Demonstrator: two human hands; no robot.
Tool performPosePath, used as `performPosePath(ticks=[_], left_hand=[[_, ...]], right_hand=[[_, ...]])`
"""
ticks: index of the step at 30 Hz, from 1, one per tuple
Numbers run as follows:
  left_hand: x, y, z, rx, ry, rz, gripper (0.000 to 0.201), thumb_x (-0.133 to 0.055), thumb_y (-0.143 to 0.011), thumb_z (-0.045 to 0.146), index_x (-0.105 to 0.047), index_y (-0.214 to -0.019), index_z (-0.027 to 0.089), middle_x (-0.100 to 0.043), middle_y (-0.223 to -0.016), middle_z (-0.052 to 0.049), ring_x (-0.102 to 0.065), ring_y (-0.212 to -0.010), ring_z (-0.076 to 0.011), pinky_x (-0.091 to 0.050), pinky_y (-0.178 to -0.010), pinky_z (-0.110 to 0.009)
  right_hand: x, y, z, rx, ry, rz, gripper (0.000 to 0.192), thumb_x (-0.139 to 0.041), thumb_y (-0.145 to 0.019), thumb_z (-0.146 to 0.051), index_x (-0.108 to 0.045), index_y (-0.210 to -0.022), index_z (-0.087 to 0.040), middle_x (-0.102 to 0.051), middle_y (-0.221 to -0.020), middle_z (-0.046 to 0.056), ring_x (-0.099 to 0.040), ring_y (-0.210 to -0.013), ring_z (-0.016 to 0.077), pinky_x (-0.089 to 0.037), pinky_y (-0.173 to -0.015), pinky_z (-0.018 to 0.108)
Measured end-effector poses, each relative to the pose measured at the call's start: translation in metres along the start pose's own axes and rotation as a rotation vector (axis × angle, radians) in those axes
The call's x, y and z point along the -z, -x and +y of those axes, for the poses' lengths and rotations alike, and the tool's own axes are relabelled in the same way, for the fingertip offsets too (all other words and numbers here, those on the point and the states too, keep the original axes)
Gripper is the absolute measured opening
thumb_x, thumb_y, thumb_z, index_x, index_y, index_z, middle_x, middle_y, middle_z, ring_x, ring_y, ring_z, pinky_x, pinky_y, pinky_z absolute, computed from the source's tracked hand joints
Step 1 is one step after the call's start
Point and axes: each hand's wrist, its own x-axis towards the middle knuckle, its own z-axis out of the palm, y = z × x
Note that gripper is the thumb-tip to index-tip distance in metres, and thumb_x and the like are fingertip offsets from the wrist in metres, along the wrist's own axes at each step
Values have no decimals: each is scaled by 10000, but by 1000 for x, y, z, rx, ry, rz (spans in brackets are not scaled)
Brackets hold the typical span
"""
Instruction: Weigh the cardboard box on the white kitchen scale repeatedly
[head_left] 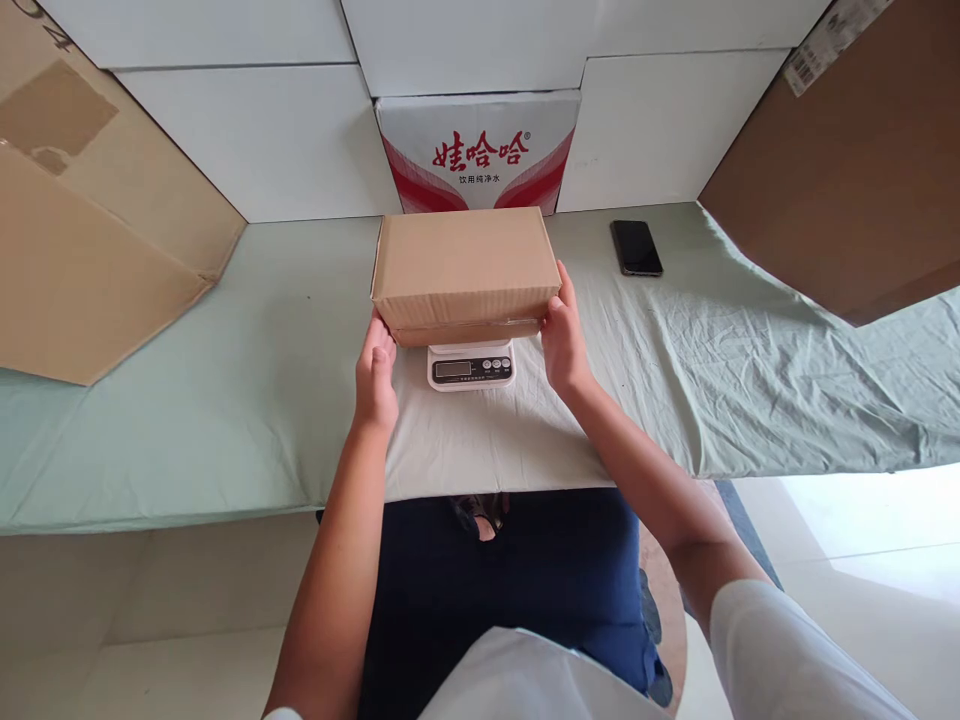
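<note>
Fingers of the left hand [375,375] and right hand [564,338] press flat against the two ends of the closed cardboard box [465,268] — gripping it from both sides. The box sits on a small digital scale [471,365], mid-tabletop [262,400] toward the back edge. Seemingly the weighing step — next calls for letting go so the display reads true.

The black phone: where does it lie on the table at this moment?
In the head view, the black phone lies flat on the green cloth, to the right of the cardboard box and beyond the right hand.
</note>
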Motion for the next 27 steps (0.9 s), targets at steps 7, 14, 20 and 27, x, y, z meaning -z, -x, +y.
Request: performPosePath(ticks=[7, 14, 20, 27], left_hand=[[-8, -13, 11, -98, 0, 17, 844, -497, -859, 785, -445, -1556, 312, -379, -1691, -82, -283, -1606, -300, -271, -1305, -433], [-11, -101, 2, -127, 29, 58, 748, -504, -846, 805, -582, -1387, 295, -555, -1541, -85, -439, -1522, -262, -352, -1262, -403], [-17, -154, -51, -2, 97, 189, 773, -514, -803, 832, -583, -1311, 252, -532, -1551, -115, -433, -1517, -229, -297, -1281, -402], [-21, -161, -89, 72, 141, 191, 839, -552, -767, 848, -565, -1335, 230, -490, -1594, -137, -411, -1534, -235, -310, -1274, -408]], right_hand=[[-8, -13, -25, 166, 41, -13, 861, -528, -818, -744, -269, -1577, -432, -376, -1678, -66, -300, -1595, 293, -277, -1351, 527], [-18, -88, -23, 215, 128, -20, 934, -403, -798, -888, -153, -1595, -470, -315, -1697, -123, -176, -1650, 266, -195, -1384, 517], [-33, -137, 21, 188, 73, 15, 983, -405, -762, -915, -185, -1578, -413, -376, -1673, -61, -231, -1627, 249, -199, -1379, 505], [-23, -137, 54, 138, 65, 92, 1041, -409, -726, -924, -215, -1563, -335, -379, -1674, 1, -353, -1568, 235, -270, -1352, 477]])
